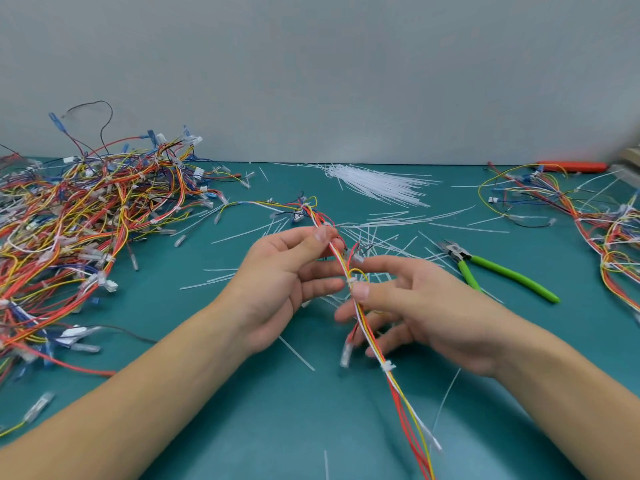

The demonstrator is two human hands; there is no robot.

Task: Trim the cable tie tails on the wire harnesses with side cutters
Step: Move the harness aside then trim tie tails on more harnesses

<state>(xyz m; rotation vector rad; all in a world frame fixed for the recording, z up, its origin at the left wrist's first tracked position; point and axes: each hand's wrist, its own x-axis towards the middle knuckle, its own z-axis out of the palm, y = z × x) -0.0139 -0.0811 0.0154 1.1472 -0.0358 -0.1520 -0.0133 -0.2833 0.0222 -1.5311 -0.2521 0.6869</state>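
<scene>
green-handled side cutters (498,270) on a teal table (207,410); red, yellow, white harness (398,382); white ties (377,183).

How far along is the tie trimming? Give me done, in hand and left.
Done: many cut tie tails litter the green mat, so trimming has clearly happened.
In hand: the left hand and right hand pinch one wire harness between them; the green-handled side cutters lie on the mat to the right, untouched.
Left: cannot say which is untrimmed, the big pile on the left or the smaller one on the right.
</scene>
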